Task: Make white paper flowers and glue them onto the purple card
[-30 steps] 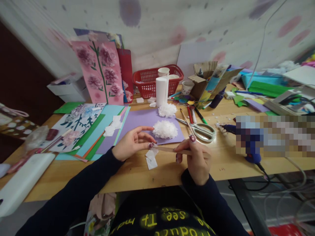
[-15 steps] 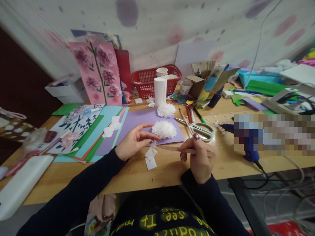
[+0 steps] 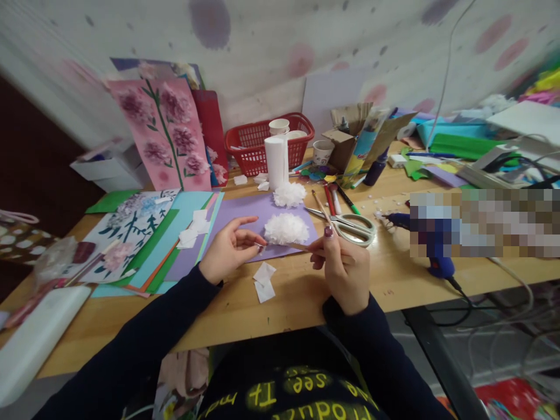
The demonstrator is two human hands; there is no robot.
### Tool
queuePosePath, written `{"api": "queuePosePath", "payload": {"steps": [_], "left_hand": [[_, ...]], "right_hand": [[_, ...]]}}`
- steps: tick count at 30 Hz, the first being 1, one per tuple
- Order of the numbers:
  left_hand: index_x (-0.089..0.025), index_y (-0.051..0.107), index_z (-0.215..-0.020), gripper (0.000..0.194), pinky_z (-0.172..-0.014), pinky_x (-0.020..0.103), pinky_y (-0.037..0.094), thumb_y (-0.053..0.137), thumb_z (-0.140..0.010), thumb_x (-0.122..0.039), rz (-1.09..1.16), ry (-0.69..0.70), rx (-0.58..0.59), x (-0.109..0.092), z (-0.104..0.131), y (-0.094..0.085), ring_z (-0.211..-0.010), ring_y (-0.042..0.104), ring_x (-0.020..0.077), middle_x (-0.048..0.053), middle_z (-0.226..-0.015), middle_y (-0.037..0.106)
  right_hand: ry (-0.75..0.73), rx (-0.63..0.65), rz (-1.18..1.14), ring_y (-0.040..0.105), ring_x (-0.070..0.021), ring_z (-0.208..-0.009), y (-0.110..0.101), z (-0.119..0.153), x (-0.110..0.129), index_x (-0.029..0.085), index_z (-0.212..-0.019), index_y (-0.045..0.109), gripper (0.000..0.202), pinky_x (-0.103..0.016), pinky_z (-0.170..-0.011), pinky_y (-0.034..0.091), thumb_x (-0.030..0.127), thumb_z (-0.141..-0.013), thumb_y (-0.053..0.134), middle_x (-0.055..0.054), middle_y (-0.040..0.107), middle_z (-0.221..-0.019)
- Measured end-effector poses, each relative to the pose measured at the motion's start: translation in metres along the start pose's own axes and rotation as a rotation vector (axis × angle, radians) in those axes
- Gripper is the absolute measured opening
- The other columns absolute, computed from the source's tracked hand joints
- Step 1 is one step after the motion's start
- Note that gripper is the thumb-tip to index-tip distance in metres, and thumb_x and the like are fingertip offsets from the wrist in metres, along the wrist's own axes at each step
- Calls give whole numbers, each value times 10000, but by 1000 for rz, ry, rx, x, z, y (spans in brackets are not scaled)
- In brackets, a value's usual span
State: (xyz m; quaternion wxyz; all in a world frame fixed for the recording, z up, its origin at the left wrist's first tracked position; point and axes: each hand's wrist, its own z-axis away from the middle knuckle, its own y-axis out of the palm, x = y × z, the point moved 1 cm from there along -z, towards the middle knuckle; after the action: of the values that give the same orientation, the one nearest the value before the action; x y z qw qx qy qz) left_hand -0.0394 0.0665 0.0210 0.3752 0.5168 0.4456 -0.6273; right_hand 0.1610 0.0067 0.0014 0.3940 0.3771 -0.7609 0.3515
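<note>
While the right hand (image 3: 345, 274) pinches a thin wooden stick (image 3: 301, 248), apparently angled low to point at the nearer white pompom (image 3: 286, 228), the left hand (image 3: 231, 248) curls beside it, though whether its fingertips grip anything I cannot tell; that pompom lies on purple paper (image 3: 238, 205), loose white squares (image 3: 264, 283) seemingly placed within easy reach.

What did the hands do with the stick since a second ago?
The left hand and right hand both moved forward, away from the person. The wooden stick went along in the right hand, so its tip is now close to the nearer white fluffy ball. Whether the left hand pinches a scrap is too small to tell. The paper squares and scissors stayed put.
</note>
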Motion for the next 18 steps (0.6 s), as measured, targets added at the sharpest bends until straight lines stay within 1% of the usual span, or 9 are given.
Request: {"api": "queuePosePath", "payload": {"steps": [3, 7, 11, 14, 16, 18], "left_hand": [[-129, 435, -1176, 576, -865, 397, 487, 684, -660, -188, 3, 29, 16, 0, -2, 1, -805, 655, 171, 34, -825, 689], [-128, 409, -1197, 551, -853, 357, 505, 645, -701, -168, -11, 74, 86, 1, -9, 11, -832, 662, 163, 49, -864, 687], [-158, 420, -1228, 554, -777, 307, 521, 627, -716, -114, -242, 219, 66, 2, -15, 26, -739, 662, 139, 26, -868, 667], [-166, 398, -1275, 581, -777, 293, 512, 588, -734, -65, -417, 317, 69, 1, -18, 35, -744, 661, 140, 10, -829, 687], [-167, 383, -1296, 602, -763, 286, 506, 578, -738, -51, -501, 359, 51, 0, -20, 39, -738, 655, 141, 8, -830, 702], [-163, 369, -1311, 621, -741, 279, 501, 575, -736, -47, -562, 374, 38, -1, -23, 40, -721, 649, 140, 6, -826, 709]], "right_hand": [[-3, 2, 19, 557, -89, -420, 2, -1, 1, 165, -674, 644, 402, -218, -463, 455, 369, -945, 428, 19, 584, -498], [-5, 20, 52, 578, -98, -453, 2, -2, 2, 170, -703, 638, 365, -224, -497, 456, 371, -940, 447, 19, 593, -510], [-19, 55, 68, 579, -99, -468, 1, -4, 0, 173, -712, 636, 358, -227, -516, 448, 358, -945, 437, 20, 596, -519], [-24, 65, 48, 571, -97, -460, 1, -4, 0, 171, -705, 631, 360, -223, -505, 443, 344, -947, 429, 23, 587, -513], [-18, 41, 25, 568, -95, -456, 0, -4, 1, 171, -701, 633, 363, -220, -493, 441, 343, -946, 429, 22, 584, -515], [-7, -29, -4, 560, -92, -445, -1, -2, 1, 170, -684, 631, 376, -217, -476, 439, 343, -946, 425, 22, 574, -512]]}}
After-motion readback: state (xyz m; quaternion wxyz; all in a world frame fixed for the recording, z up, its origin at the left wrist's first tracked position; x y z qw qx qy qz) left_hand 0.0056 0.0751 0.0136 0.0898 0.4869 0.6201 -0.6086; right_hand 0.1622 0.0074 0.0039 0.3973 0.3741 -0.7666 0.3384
